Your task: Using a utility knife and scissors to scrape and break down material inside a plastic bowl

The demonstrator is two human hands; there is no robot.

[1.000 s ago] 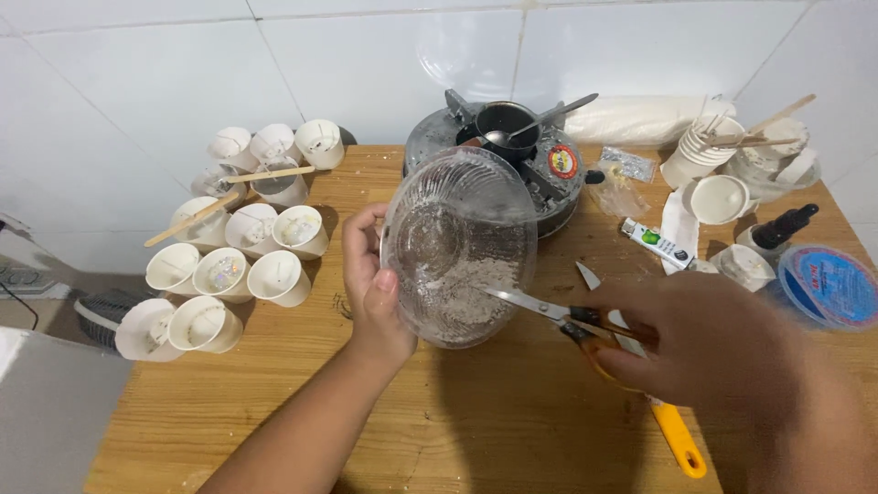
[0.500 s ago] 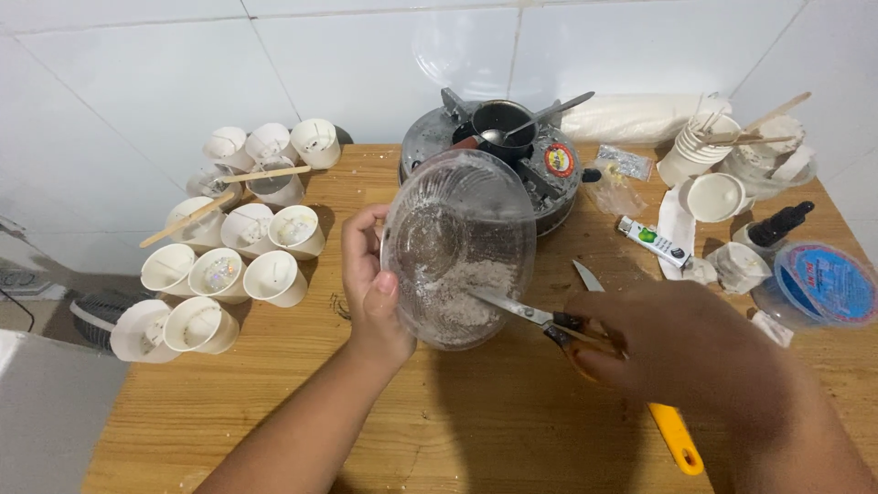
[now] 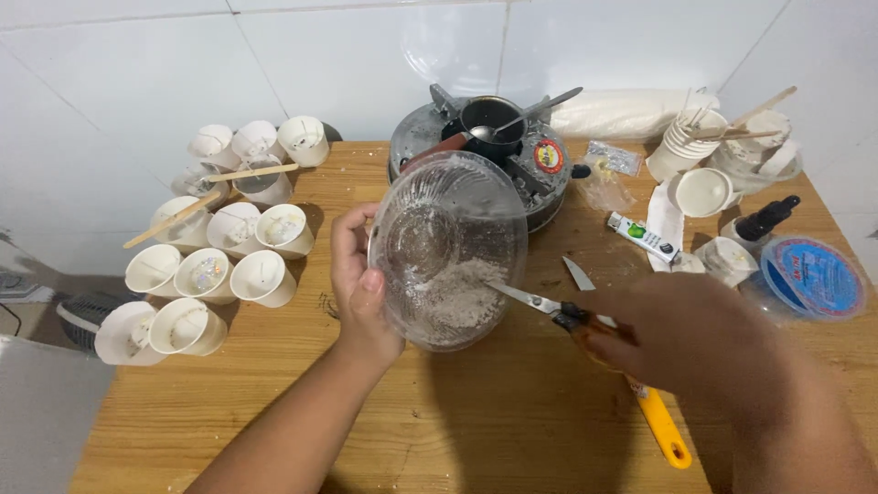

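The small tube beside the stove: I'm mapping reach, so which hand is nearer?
Right. The right hand lies just below the small tube; the left hand is across the glass bowl.

A clear ribbed glass bowl (image 3: pixel 448 249) sits mid-tabletop (image 3: pixel 274 412), greyish powder (image 3: pixel 457 297) inside it. The left hand (image 3: pixel 358 284) is on its left rim; the right hand (image 3: pixel 681 334) is to its right. White paper cups (image 3: pixel 206 247) cluster left. A round metal stove (image 3: pixel 489 151) stands behind the bowl.
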